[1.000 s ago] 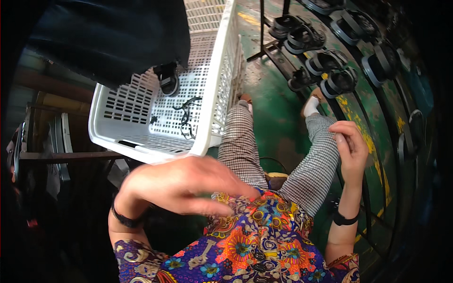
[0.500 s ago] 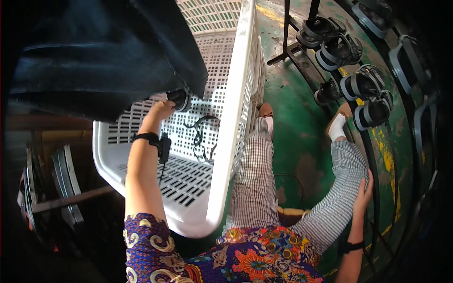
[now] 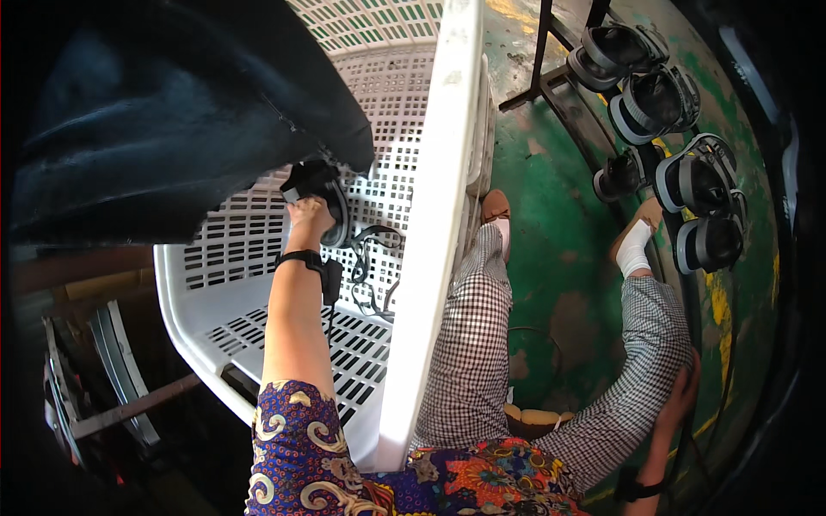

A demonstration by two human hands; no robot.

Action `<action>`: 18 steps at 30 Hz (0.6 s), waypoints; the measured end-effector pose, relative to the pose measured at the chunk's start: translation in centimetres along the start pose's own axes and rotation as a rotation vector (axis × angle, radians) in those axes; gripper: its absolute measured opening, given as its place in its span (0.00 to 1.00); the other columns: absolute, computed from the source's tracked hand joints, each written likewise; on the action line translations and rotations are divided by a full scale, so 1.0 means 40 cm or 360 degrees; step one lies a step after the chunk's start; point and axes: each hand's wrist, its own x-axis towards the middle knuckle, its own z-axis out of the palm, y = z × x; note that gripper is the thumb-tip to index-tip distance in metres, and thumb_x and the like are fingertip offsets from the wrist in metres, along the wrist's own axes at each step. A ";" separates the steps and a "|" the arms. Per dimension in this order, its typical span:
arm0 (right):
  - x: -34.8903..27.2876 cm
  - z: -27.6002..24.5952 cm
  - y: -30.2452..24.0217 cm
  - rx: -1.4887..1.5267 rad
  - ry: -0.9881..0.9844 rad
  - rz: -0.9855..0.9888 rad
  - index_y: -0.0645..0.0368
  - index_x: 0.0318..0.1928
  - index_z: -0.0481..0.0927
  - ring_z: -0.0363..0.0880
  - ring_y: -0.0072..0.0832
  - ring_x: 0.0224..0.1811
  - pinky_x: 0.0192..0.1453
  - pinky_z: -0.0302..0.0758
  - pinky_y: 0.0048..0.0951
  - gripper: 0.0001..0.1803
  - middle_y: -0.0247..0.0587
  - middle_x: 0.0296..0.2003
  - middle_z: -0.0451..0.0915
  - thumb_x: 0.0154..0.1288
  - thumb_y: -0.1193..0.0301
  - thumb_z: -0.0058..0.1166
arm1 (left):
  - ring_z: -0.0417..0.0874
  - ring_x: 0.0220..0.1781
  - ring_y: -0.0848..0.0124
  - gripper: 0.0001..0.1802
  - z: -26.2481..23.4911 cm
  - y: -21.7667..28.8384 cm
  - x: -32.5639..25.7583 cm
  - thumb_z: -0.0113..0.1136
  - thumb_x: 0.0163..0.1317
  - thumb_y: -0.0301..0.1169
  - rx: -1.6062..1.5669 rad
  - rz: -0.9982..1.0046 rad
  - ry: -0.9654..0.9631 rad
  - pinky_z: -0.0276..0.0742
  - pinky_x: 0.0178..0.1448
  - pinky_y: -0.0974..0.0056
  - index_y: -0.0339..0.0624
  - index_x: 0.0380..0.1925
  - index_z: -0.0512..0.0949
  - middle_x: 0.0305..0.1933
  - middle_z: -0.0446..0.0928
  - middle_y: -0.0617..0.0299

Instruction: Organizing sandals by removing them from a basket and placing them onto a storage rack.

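Note:
My left hand (image 3: 311, 217) reaches into a large white plastic basket (image 3: 228, 331) and is closed on a black sandal (image 3: 337, 211) with a grey sole edge. The sandal's upper end lies close under a dark sheet (image 3: 198, 129), which covers the far left of the basket. Just right of the sandal, thin black straps (image 3: 368, 258) lie tangled inside the basket. My right hand (image 3: 680, 396) lies flat against the outside of my right knee, holding nothing; its fingers are partly in shadow.
At the right, several black sandals with grey soles (image 3: 654, 99) hang on a dark metal rack (image 3: 564, 112). Another metal frame (image 3: 129, 396) stands at the lower left. The floor (image 3: 551, 258) is green and worn.
My left hand has drawn the sandal further out from beneath the dark sheet, so more of it shows. The view has shifted, and my right hand remains at my knee.

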 end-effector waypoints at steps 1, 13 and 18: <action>-0.006 0.000 0.000 -0.0002 -0.0011 0.0004 0.62 0.64 0.63 0.61 0.42 0.67 0.70 0.54 0.39 0.27 0.50 0.62 0.66 0.72 0.57 0.37 | 0.71 0.63 0.59 0.34 0.000 -0.002 -0.026 0.61 0.50 0.44 -0.0059 0.0076 -0.0005 0.64 0.64 0.52 0.44 0.58 0.71 0.61 0.72 0.57; -0.021 0.046 0.023 0.0126 0.0173 -0.0263 0.61 0.60 0.68 0.67 0.44 0.62 0.66 0.62 0.39 0.22 0.50 0.59 0.70 0.67 0.69 0.47 | 0.80 0.40 0.69 0.20 -0.423 -0.270 -0.578 0.65 0.50 0.34 -0.1164 0.0658 -0.0203 0.78 0.36 0.65 0.31 0.40 0.78 0.36 0.80 0.52; -0.154 0.062 -0.214 0.0734 -0.0260 -0.0769 0.61 0.56 0.72 0.75 0.34 0.54 0.56 0.71 0.32 0.20 0.45 0.52 0.76 0.63 0.75 0.52 | 0.78 0.35 0.55 0.16 -0.522 -0.283 -1.012 0.63 0.44 0.34 -0.0949 0.1146 0.0730 0.73 0.41 0.57 0.34 0.32 0.76 0.30 0.76 0.50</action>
